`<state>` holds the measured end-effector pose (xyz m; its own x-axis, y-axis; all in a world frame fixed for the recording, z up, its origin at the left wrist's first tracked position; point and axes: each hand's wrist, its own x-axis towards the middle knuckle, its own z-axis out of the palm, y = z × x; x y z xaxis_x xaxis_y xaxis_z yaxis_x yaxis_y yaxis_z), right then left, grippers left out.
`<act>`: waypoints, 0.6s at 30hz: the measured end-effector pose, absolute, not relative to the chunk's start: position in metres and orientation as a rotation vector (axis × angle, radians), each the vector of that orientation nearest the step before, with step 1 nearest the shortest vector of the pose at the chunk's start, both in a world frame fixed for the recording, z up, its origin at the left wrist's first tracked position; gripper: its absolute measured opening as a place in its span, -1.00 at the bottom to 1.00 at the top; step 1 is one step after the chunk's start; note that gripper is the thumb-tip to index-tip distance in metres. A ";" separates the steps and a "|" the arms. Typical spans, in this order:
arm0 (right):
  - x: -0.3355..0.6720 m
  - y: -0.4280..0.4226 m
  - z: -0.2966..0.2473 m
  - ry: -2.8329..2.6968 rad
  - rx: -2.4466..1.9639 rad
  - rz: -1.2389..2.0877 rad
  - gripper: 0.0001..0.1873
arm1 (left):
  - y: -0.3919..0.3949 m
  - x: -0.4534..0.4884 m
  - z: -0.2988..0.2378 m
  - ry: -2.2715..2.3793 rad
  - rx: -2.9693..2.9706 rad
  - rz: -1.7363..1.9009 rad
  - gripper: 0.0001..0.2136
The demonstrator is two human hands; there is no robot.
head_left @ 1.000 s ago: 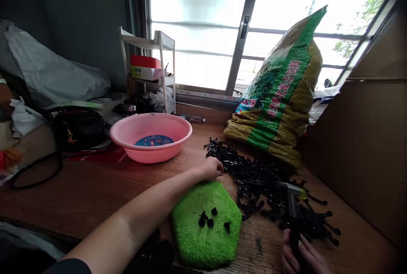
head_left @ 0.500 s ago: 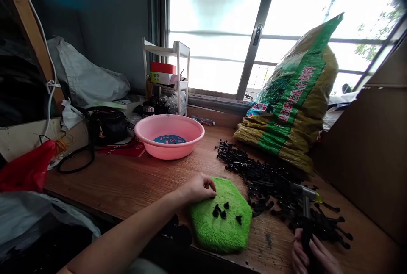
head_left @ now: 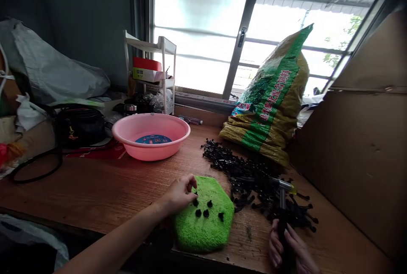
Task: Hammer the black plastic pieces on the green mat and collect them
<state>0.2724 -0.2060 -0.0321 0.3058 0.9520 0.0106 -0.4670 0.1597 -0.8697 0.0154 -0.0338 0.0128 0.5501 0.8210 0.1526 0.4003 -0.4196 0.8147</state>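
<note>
The left hand (head_left: pixel 179 193) curls its fingertips over a small black peg (head_left: pixel 196 201) at ten o'clock on the green pad (head_left: pixel 203 231); whether it grips, I cannot tell. The peg looks light, stiff and slippery: pinch its head. The right hand (head_left: pixel 288 250) clasps the hammer (head_left: pixel 282 206) at four o'clock.

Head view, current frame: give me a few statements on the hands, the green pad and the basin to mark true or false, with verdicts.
1. The left hand reaches onto the green pad, where several small black pieces lie. True.
2. The right hand is empty. False: it grips the black handle of a tool.
3. The pink basin is filled with black parts. False: only a blue label shows inside it; the pile of black parts lies on the table.
4. The green and yellow sack stands by the window, behind the pile. True.
</note>
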 end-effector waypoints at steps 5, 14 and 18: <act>0.270 -0.206 -0.033 -0.658 -0.862 1.083 -0.79 | -0.030 0.014 0.021 0.938 1.931 0.897 -0.86; 0.268 -0.205 -0.033 -0.651 -0.840 1.042 -0.73 | -0.039 0.138 0.054 0.618 2.761 0.433 -0.79; 0.271 -0.204 -0.035 -0.654 -0.836 1.021 -0.73 | -0.050 0.192 0.034 0.626 2.743 0.239 -0.93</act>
